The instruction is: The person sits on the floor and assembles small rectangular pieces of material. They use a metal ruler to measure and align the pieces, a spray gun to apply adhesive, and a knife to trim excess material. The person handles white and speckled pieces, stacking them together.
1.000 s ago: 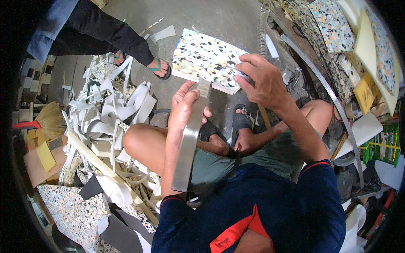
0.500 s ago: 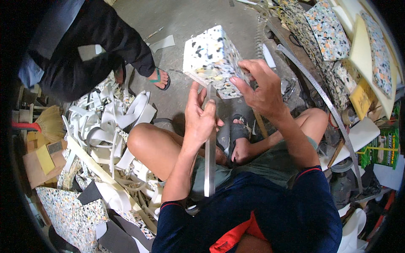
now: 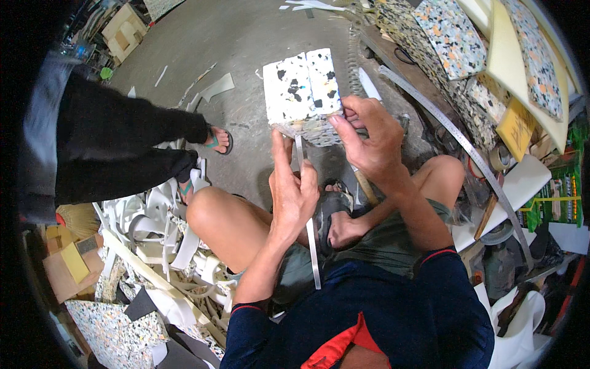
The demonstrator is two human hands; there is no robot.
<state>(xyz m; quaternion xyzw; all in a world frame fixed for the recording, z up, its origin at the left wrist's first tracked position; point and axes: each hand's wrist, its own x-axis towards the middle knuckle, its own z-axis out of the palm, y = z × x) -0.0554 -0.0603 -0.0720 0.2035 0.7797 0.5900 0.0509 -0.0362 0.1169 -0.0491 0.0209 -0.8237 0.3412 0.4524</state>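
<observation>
A speckled foam block (image 3: pixel 298 89), white with black patches, is held up in front of me above the floor. A seam line runs across its top face. My right hand (image 3: pixel 373 132) pinches the block's lower right edge between thumb and fingers. Closed around a long, thin, flat metal strip (image 3: pixel 313 252), my left hand (image 3: pixel 294 194) is below the block. The strip's upper end meets the block's near lower edge, and its lower end points back toward my shirt. Fingertips of the left hand also touch the block's underside.
Foam offcuts (image 3: pixel 144 224) pile up at left, near a person in dark trousers (image 3: pixel 123 144) and sandals. A long curved ruler (image 3: pixel 452 132) and leaning foam sheets (image 3: pixel 452 43) are at right. A wooden-handled tool (image 3: pixel 365 187) lies by my foot.
The block has turned, so its seamed face now shows toward me. The metal strip has tilted with my left hand. The other person's legs have shifted lower in view.
</observation>
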